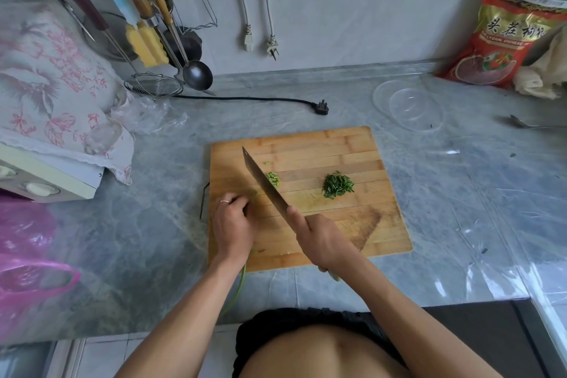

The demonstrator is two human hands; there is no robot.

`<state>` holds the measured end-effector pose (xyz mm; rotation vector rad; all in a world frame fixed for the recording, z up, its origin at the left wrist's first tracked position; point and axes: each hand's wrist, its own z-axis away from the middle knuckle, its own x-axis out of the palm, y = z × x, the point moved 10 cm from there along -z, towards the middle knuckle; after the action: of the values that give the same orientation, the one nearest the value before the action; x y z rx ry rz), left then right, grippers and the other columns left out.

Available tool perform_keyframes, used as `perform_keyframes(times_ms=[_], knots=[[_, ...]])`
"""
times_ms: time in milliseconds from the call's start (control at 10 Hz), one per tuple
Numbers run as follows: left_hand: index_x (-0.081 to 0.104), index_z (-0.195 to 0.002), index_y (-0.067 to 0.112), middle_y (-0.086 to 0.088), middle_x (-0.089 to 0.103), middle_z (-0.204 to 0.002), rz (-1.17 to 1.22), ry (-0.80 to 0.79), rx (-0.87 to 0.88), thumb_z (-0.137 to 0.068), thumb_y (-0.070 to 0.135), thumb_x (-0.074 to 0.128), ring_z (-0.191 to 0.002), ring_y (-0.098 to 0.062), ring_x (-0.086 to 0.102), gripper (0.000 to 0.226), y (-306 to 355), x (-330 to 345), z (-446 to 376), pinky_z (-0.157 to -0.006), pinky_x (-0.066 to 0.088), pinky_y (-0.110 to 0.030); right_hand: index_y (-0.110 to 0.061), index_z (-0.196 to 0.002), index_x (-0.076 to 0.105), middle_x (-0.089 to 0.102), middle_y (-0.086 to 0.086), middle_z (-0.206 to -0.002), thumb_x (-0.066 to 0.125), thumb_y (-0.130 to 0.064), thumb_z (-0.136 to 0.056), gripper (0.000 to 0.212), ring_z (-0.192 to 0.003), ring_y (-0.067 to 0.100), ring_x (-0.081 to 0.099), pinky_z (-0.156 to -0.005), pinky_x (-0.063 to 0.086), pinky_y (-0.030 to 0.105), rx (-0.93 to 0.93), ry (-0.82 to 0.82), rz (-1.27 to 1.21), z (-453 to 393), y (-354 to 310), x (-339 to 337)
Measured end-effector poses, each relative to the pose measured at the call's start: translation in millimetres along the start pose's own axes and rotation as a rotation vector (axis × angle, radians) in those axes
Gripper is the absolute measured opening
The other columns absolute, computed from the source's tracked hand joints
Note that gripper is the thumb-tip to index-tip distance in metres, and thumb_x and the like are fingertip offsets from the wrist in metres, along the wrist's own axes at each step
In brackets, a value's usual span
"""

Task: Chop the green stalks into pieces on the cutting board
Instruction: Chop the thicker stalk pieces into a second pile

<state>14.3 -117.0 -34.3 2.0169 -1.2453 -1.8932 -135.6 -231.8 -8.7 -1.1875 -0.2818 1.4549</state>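
Bare forearms reach in from the near edge of the grey marbled countertop point(138, 239), the person's torso showing lowest in the view. At the counter's far left edge a translucent pink plastic bag point(27, 255) lies beside a floral cloth point(52, 86) draped over a cream appliance. Behind these, at the back edge, hang a wire skimmer point(155, 86) and a steel ladle point(196, 74), with a black power plug point(322, 107) lying on the counter nearby. The rectangular wooden cutting board point(322, 147) sits mid-counter. At its left edge, the left hand point(231, 224), a ring on one finger, curls its fingers down over the long green stalks point(239, 285), whose tails run under the wrist and off the board's near edge. Just right of the fingertips, the broad steel cleaver point(264, 184) slants across the board, tip raised toward the far side. Pale green cut pieces point(273, 179) lie against the blade's right face. Further right, the right hand point(319, 239) grips the cleaver's handle. A heap of dark green chopped pieces point(337, 186) rests near the board's centre. Toward the counter's back right corner stand a clear plastic bowl point(408, 106) and a red printed food bag point(506, 31).
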Motion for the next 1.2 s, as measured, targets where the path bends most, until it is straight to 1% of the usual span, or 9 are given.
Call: perform_keyframes(times_ms=[200, 400, 600, 700, 800, 900, 1000, 1100, 1200], knots=[[0.079, -0.092, 0.012, -0.006, 0.07, -0.082, 0.08, 0.046, -0.009, -0.082, -0.001, 0.069, -0.075, -0.025, 0.062, 0.018, 4, -7, -2, -0.064, 0.049, -0.035, -0.011, -0.057, 0.035, 0.04, 0.005, -0.051, 0.031, -0.055, -0.101, 0.063, -0.043, 0.017, 0.035, -0.046, 0.029, 0.029, -0.055, 0.006, 0.105, 6, -2, -2], [0.079, -0.089, 0.014, -0.005, 0.073, -0.085, 0.126, 0.05, -0.058, -0.081, 0.004, 0.069, -0.077, -0.025, 0.063, 0.016, 0, -5, -4, -0.066, 0.05, -0.038, -0.012, -0.054, 0.033, 0.04, 0.006, -0.05, 0.029, -0.06, -0.099, 0.066, -0.044, 0.02, 0.036, -0.048, 0.03, 0.031, -0.052, -0.017, 0.15, 9, -4, 1], [0.079, -0.088, 0.015, -0.004, 0.075, -0.084, 0.125, 0.043, -0.087, -0.082, 0.004, 0.068, -0.076, -0.021, 0.066, 0.016, -2, -5, -4, -0.062, 0.048, -0.031, -0.011, -0.056, 0.034, 0.037, 0.004, -0.05, 0.03, -0.052, -0.103, 0.062, -0.044, 0.02, 0.033, -0.049, 0.029, 0.029, -0.04, -0.061, 0.16, 12, -12, -2], [0.08, -0.087, 0.014, -0.004, 0.075, -0.083, 0.134, 0.061, -0.094, -0.082, 0.002, 0.066, -0.076, -0.02, 0.065, 0.019, 3, -9, -3, -0.063, 0.041, -0.025, -0.009, -0.076, 0.052, 0.049, 0.005, -0.066, 0.019, -0.059, -0.1, 0.064, -0.057, 0.02, 0.044, -0.062, 0.04, 0.031, 0.024, -0.07, 0.237, 10, -12, -2], [0.08, -0.088, 0.014, -0.003, 0.075, -0.082, 0.148, 0.06, -0.106, -0.082, 0.002, 0.064, -0.075, -0.019, 0.065, 0.021, 3, -9, -3, -0.063, 0.041, -0.026, -0.019, -0.078, 0.051, 0.046, 0.006, -0.068, 0.018, -0.053, -0.102, 0.053, -0.06, 0.021, 0.045, -0.057, 0.037, 0.029, 0.053, -0.039, 0.184, 7, -16, -7], [0.08, -0.088, 0.013, -0.004, 0.075, -0.083, 0.152, 0.054, -0.083, -0.081, 0.0, 0.066, -0.075, -0.018, 0.065, 0.02, 4, -9, -4, -0.063, 0.041, -0.025, -0.028, -0.125, 0.058, 0.035, 0.011, -0.057, 0.029, -0.007, -0.103, 0.042, -0.05, 0.021, 0.032, -0.045, 0.023, 0.025, -0.12, -0.064, 0.426, 2, -22, -1], [0.078, -0.086, 0.009, -0.007, 0.073, -0.084, 0.135, 0.043, -0.066, -0.079, -0.003, 0.067, -0.075, -0.021, 0.064, 0.018, 5, -9, -4, -0.062, 0.045, -0.029, -0.013, -0.094, 0.071, 0.048, 0.007, -0.057, 0.013, -0.041, -0.105, 0.065, -0.045, 0.017, 0.033, -0.043, 0.025, 0.024, 0.005, -0.006, 0.26, -3, 2, 3], [0.076, -0.084, 0.007, -0.009, 0.07, -0.082, 0.086, 0.044, -0.055, -0.079, -0.004, 0.066, -0.073, -0.025, 0.061, 0.016, 5, -9, -4, -0.061, 0.042, -0.031, -0.01, -0.077, 0.051, 0.046, 0.005, -0.063, 0.021, -0.059, -0.099, 0.063, -0.053, 0.016, 0.041, -0.048, 0.032, 0.026, -0.041, 0.011, 0.232, -7, 6, 23], [0.071, -0.079, 0.008, -0.007, 0.067, -0.075, 0.077, 0.052, -0.093, -0.079, -0.005, 0.065, -0.068, -0.023, 0.057, 0.014, 2, -10, 0, -0.059, 0.031, -0.028, -0.011, -0.072, 0.045, 0.042, 0.004, -0.061, 0.021, -0.062, -0.098, 0.062, -0.049, 0.019, 0.038, -0.043, 0.026, 0.031, -0.081, 0.046, 0.235, -2, -8, 26]])
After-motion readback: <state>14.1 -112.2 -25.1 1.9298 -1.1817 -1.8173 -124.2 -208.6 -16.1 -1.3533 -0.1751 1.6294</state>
